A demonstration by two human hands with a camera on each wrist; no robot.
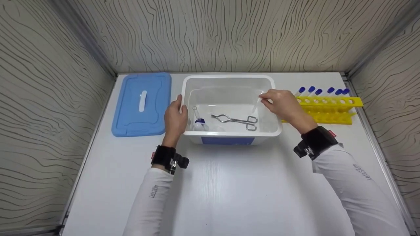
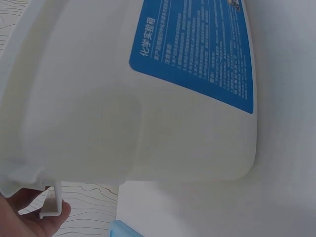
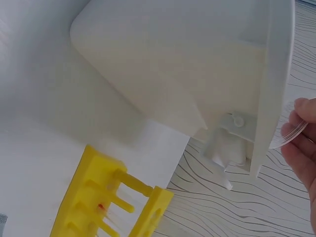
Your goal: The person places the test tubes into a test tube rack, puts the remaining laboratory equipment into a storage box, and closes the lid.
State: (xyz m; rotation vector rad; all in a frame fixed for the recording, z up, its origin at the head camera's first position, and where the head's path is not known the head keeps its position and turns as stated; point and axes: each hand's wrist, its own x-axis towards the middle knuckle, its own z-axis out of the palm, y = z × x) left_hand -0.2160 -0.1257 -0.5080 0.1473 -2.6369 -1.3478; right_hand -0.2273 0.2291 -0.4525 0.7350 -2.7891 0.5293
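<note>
Tube (image 1: 255,105) tilted, mouth up-right.

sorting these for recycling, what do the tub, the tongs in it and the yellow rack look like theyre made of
Tub: looks like plastic, white and slightly translucent, smooth with a soft sheen and moulded rounded corners.
Tongs: probably metal, thin bent silver-grey wire that catches the light.
Rack: looks like plastic, opaque bright yellow, glossy, with moulded holes and pegs.

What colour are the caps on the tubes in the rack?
Blue caps, in a yellow rack; clearest in the head view.
</note>
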